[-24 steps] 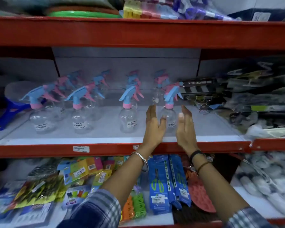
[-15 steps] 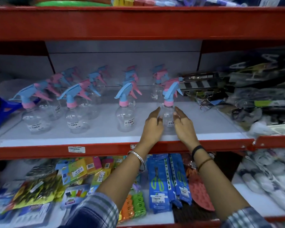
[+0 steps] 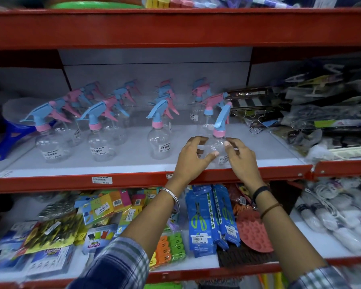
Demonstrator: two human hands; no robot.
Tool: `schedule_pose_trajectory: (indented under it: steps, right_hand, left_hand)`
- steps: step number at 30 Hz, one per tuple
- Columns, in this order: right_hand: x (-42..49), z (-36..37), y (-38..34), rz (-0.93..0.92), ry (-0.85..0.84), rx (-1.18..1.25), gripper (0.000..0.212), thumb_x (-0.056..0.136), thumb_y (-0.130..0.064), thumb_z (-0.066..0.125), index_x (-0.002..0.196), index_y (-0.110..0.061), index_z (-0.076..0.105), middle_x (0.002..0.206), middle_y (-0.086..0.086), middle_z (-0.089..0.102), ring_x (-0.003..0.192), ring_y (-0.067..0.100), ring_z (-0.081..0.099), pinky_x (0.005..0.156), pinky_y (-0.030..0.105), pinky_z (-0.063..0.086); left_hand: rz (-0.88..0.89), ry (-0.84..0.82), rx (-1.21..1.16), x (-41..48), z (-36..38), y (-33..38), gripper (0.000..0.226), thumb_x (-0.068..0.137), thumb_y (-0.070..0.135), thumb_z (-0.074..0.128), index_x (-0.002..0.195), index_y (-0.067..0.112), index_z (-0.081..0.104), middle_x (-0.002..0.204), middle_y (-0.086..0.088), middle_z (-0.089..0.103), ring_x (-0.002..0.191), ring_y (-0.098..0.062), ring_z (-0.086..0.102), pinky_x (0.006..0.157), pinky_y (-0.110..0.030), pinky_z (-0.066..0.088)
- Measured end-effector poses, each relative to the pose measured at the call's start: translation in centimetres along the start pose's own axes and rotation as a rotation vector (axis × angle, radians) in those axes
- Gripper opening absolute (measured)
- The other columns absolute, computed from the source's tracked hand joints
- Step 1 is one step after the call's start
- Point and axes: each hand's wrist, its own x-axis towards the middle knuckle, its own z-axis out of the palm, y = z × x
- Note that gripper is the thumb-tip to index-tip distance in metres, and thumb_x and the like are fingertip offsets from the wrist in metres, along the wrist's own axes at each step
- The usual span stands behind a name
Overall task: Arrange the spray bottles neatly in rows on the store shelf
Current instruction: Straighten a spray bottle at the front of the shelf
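Note:
Clear spray bottles with blue and pink trigger heads stand in four columns on the middle shelf. At the front of the rightmost column stands one spray bottle, blue head and pink collar, upright near the shelf's front edge. My left hand cups its left side with the thumb across the front. My right hand presses its right side with fingertips on the shoulder. The front bottles of the other columns are a left one, a second one and a third one.
Packaged hooks and hangers crowd the shelf right of the bottles. A blue plastic item lies at the far left. The red shelf lip carries a price tag. Below are scissor packs, pegs and other packets.
My hands went from held open and apart in front of the rightmost front bottle to closing in against both its sides. Its trigger head has turned slightly.

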Motion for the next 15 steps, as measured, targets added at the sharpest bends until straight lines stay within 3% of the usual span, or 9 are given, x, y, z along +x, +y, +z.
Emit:
schedule_pose_trajectory:
  steps: [8, 12, 15]
  right_hand:
    - [-2.0, 0.3, 0.2, -0.029, 0.042, -0.011, 0.037, 0.097, -0.030, 0.041, 0.125, -0.009, 0.053, 0.117, 0.005, 0.060, 0.101, 0.013, 0.054, 0.071, -0.005, 0.033]
    - [-3.2, 0.9, 0.0, -0.024, 0.168, 0.026, 0.039, 0.096, -0.034, 0.042, 0.127, -0.011, 0.049, 0.128, 0.007, 0.051, 0.115, 0.015, 0.049, 0.096, 0.028, 0.041]
    - [-4.9, 1.7, -1.6, -0.231, 0.317, 0.079, 0.026, 0.094, -0.025, 0.044, 0.113, -0.012, 0.055, 0.112, 0.000, 0.053, 0.106, 0.010, 0.050, 0.094, 0.027, 0.043]
  left_hand:
    - [0.003, -0.008, 0.004, -0.6, -0.1, 0.5, 0.051, 0.071, 0.045, 0.072, 0.110, 0.023, 0.048, 0.110, 0.002, 0.057, 0.086, -0.014, 0.061, 0.076, -0.031, 0.055]
    - [0.007, 0.072, -0.057, -1.4, -0.2, 0.9, 0.054, 0.075, 0.042, 0.070, 0.116, 0.019, 0.044, 0.107, -0.001, 0.057, 0.091, -0.012, 0.058, 0.078, -0.023, 0.051]
    - [0.026, 0.323, -0.142, -2.8, -1.2, 0.5, 0.031, 0.083, 0.030, 0.063, 0.107, 0.017, 0.048, 0.101, -0.002, 0.058, 0.091, -0.011, 0.056, 0.080, -0.019, 0.047]
